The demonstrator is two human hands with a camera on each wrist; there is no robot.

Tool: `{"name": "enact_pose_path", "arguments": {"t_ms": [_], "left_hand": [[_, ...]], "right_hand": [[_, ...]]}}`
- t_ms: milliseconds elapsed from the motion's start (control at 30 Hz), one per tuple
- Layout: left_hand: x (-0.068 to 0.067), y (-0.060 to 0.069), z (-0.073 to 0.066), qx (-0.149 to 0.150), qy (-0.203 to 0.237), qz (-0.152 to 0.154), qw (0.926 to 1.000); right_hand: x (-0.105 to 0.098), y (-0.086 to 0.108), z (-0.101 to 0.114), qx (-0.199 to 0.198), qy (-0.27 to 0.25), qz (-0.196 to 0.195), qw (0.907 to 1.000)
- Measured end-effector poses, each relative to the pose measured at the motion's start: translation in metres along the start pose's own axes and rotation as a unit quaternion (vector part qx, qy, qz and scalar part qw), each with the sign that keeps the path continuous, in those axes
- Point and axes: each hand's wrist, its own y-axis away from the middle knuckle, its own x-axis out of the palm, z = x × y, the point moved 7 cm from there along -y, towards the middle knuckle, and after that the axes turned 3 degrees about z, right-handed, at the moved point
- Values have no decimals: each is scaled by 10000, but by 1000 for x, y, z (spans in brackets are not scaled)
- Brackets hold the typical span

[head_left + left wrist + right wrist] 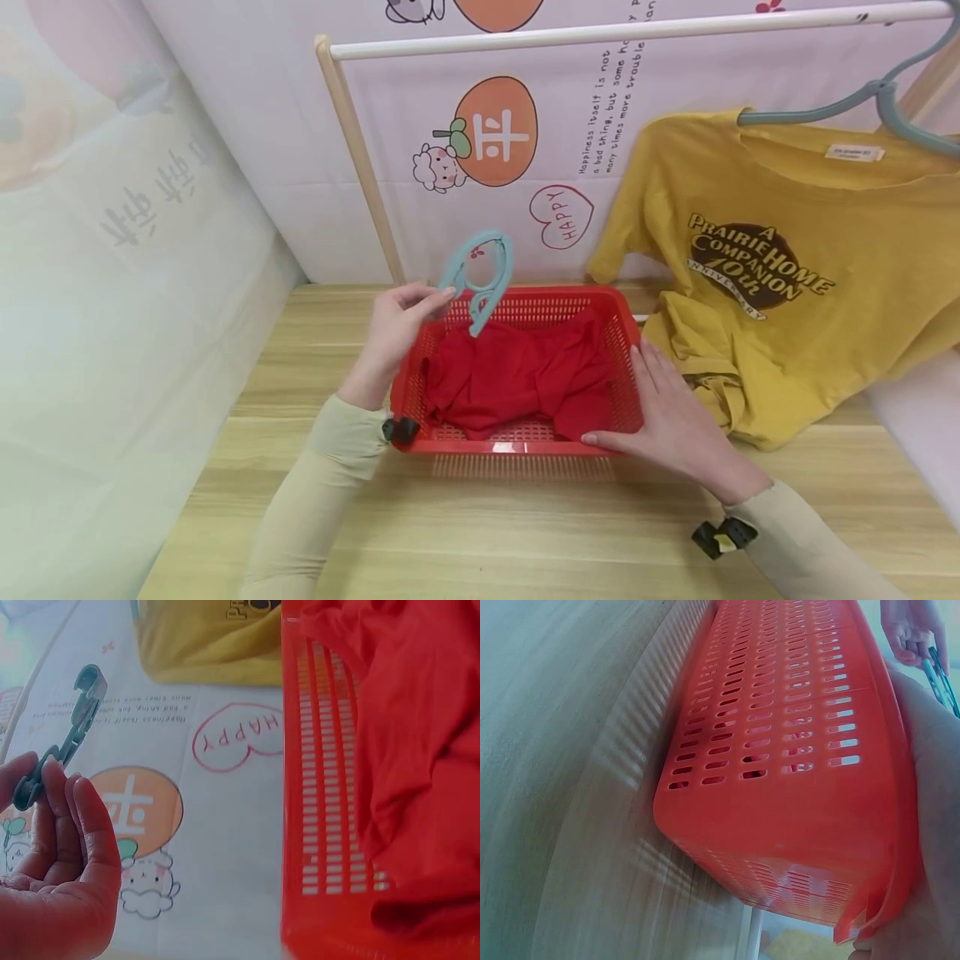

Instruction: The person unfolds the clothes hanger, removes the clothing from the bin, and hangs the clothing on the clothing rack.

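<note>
Pale blue, a folded hanger (486,312) is pinched in a person's left hand (397,321) above the far left part of a red basket (517,447) on a wooden table (465,533). The right hand (675,421), well apart, rests with fingers extended on the basket's near right corner. Crumpled red cloth (517,367) lies inside; at right, a yellow T-shirt (810,217) drapes from another blue hanger (817,110).

Yellow shirt (817,237) and pale backdrop (412,100) bear lettering.
Shirt, at right: "A PRAIRIE HOME COMPANION 10th ANNIVERSARY"; backdrop, upper centre: "HAPPY" in a red heart (562,217), "Happiness itself is not a bad thing" above.
</note>
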Motion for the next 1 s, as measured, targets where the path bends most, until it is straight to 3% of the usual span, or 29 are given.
{"name": "enact_pose_path", "arguments": {"t_ms": [267,467,567,667,767,867,1000], "left_hand": [[32,4,6,-19,431,290,9986],[45,10,3,55,423,491,9979],[47,11,3,29,392,501,9980],[50,11,4,-21,337,516,9981],[52,12,5,-103,262,568,9980],[55,12,6,-180,193,646,9976],[60,12,7,-199,149,774,9967]], "right_hand": [[0,0,-1,-7,-17,-39,10000],[-6,-2,1,9,-47,-61,10000],[-19,-9,6,-92,-190,-277,9994],[-39,-20,19,-487,-395,-756,9952],[-60,-29,37,-1153,-531,-1391,9821],[-77,-37,58,-1905,-655,-1945,9600],[-87,-48,80,-2719,-749,-2255,9325]]}}
